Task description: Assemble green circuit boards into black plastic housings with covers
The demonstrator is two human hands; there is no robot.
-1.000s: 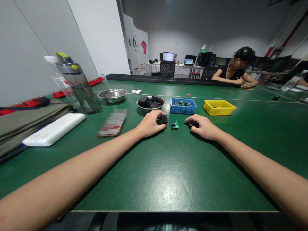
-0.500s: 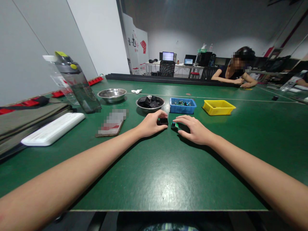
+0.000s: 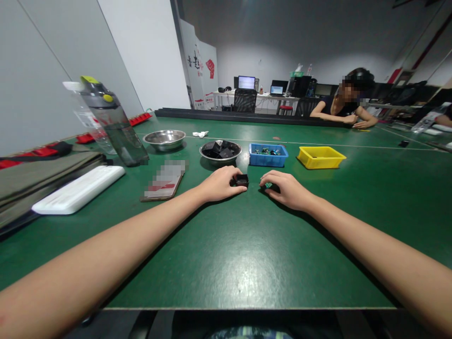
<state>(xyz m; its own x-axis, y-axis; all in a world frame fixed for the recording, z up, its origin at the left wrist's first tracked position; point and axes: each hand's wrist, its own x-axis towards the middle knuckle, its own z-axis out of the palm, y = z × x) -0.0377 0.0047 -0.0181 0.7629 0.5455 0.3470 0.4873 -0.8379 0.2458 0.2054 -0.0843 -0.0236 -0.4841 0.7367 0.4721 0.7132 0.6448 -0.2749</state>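
A small black open-topped plastic case (image 3: 242, 180) sits on the green table, gripped between the thumb and fingers of my left hand (image 3: 223, 182). To its right, my right hand (image 3: 285, 189) curls its fingers round a small green circuit board (image 3: 267, 185), mostly hidden under them. A gap of bare tabletop lies between the two hands. Just behind my left hand stands a steel bowl (image 3: 209, 159) holding several black cases (image 3: 223, 149). The blue bin (image 3: 268, 161) behind the gap contains several small electronic parts (image 3: 271, 151).
On the right is a yellow bin (image 3: 320, 163). A steel bowl (image 3: 164, 141), a phone (image 3: 165, 181), a white oblong object (image 3: 79, 190) and a tilted-looking water bottle (image 3: 118, 127) are on the left. Across the table, a person (image 3: 341, 108) leans on folded arms beside a long black bar (image 3: 247, 116).
My right hand has moved slightly right and closed round the circuit board, drawing it away from the case. The black case has shifted a little right in my left hand.
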